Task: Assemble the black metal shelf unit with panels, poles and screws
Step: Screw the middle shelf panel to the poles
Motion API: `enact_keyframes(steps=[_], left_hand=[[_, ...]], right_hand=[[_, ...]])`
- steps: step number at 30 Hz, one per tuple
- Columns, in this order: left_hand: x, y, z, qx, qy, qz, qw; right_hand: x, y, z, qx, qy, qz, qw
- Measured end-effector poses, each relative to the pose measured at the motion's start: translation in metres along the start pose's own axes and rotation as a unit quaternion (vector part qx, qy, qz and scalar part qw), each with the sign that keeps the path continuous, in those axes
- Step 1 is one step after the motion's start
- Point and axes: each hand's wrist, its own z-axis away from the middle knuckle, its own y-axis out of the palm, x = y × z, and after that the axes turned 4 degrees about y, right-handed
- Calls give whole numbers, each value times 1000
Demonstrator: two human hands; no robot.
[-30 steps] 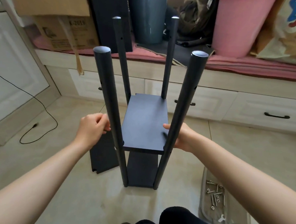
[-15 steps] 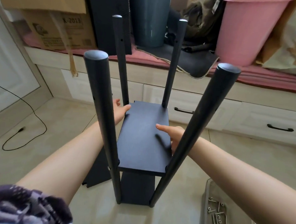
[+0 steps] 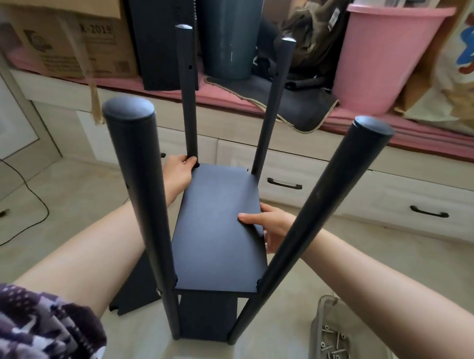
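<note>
At frame center the black shelf unit [image 3: 219, 233] stands on the tiled floor, four poles rising around its upper panel [image 3: 217, 227]. The left hand [image 3: 178, 173] reaches forward, its fingers curled around the far-left pole [image 3: 186, 94] at panel height. The right hand [image 3: 272, 225] grips the panel's right edge, thumb flat on top, other fingers underneath.

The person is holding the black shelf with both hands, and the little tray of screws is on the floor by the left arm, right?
Not quite. The tray of screws sits on the floor by the right arm, not the left, as the head view shows. The rest holds: the left hand is at the far corner of the black shelf, by a pole, and the right hand grips its right edge.
</note>
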Motion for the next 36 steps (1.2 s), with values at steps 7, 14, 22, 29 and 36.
enact_keyframes(steps=[7,14,22,29,36], left_hand=[[9,1,11,97,5,35,995],[18,6,27,95,-41,133,986],[25,5,28,87,-45,186,978],[26,6,28,86,-47,200,975],[21,8,30,77,-47,170,981]], right_hand=[[-5,-4,-10,6,-20,-19,1000],[-11,-9,-18,0,-41,-29,999],[36,-22,-16,-90,-56,41,994],[59,-12,-20,-92,-65,47,993],[54,-20,-25,-63,-75,22,995]])
